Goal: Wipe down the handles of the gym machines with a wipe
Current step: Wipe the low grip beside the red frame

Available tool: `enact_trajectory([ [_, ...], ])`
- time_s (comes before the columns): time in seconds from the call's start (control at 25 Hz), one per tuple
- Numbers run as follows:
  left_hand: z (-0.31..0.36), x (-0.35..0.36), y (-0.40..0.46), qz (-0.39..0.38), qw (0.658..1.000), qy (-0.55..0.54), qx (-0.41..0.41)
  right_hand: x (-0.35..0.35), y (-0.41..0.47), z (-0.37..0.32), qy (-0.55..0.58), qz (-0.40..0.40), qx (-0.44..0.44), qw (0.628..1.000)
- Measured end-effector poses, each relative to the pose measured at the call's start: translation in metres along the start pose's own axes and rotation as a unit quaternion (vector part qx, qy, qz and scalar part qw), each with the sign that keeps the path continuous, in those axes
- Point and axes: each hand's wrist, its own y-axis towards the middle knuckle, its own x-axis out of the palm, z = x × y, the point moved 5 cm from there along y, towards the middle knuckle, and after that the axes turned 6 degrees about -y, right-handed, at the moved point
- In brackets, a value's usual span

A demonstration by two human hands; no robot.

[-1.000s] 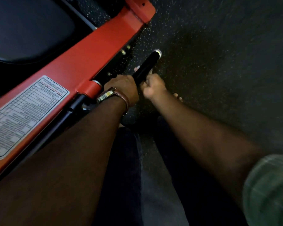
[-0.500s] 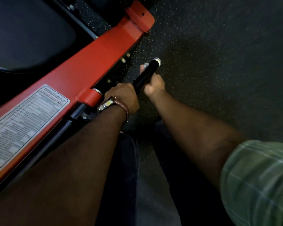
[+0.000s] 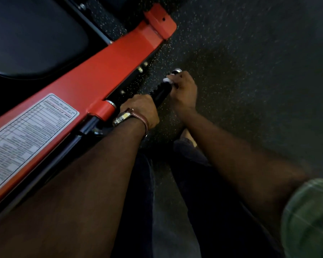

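Observation:
A black rubber handle (image 3: pixel 161 92) with a chrome end cap sticks out from the red machine arm (image 3: pixel 101 71). My left hand (image 3: pixel 141 109), with a watch on its wrist, grips the handle near its base. My right hand (image 3: pixel 184 90) is curled round the handle's far end, holding a white wipe (image 3: pixel 168 80) against it. Only a small bit of the wipe shows between my fingers.
A white instruction label (image 3: pixel 26 135) sits on the red arm. A black padded seat (image 3: pixel 32 38) fills the upper left. Dark speckled rubber floor (image 3: pixel 250 71) spreads to the right. My legs in dark trousers are below the arms.
My right hand has slid with the wipe along the handle from near my left hand out to the chrome end. My left hand has kept its grip.

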Motion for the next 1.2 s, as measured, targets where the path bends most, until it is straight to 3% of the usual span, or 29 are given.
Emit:
enact_trajectory([
  [0.16, 0.0, -0.001, -0.001, -0.004, 1.0, -0.003, 0.003, -0.001, 0.008, 0.004, 0.015, -0.027, 0.1, 0.994],
  [0.32, -0.001, 0.0, 0.0, -0.002, 1.0, -0.006, 0.012, -0.005, -0.045, -0.038, 0.064, -0.087, -0.084, 0.991],
  [0.36, -0.001, 0.001, 0.0, 0.0, 1.0, -0.003, 0.009, -0.009, -0.037, -0.033, 0.07, -0.099, -0.091, 0.988],
  [0.48, -0.001, 0.003, 0.003, -0.002, 1.0, 0.011, -0.003, -0.012, 0.036, 0.014, -0.004, -0.08, 0.073, 0.994],
  [0.56, -0.001, 0.005, 0.005, -0.004, 1.0, 0.021, -0.007, -0.007, 0.059, 0.031, -0.025, -0.079, 0.118, 0.99],
  [0.76, 0.001, 0.001, 0.003, 0.008, 1.0, 0.024, -0.002, -0.011, -0.015, -0.016, 0.034, -0.095, -0.101, 0.99],
  [0.92, 0.002, 0.007, 0.008, 0.012, 0.999, 0.049, -0.001, -0.002, 0.056, 0.026, -0.043, -0.094, 0.04, 0.994],
  [1.08, 0.001, 0.008, 0.012, 0.015, 0.998, 0.055, -0.008, 0.013, 0.067, 0.033, -0.026, -0.141, 0.019, 0.99],
  [1.2, 0.003, 0.008, 0.011, 0.011, 0.998, 0.052, -0.014, 0.01, 0.068, 0.042, 0.015, -0.173, 0.06, 0.983],
])
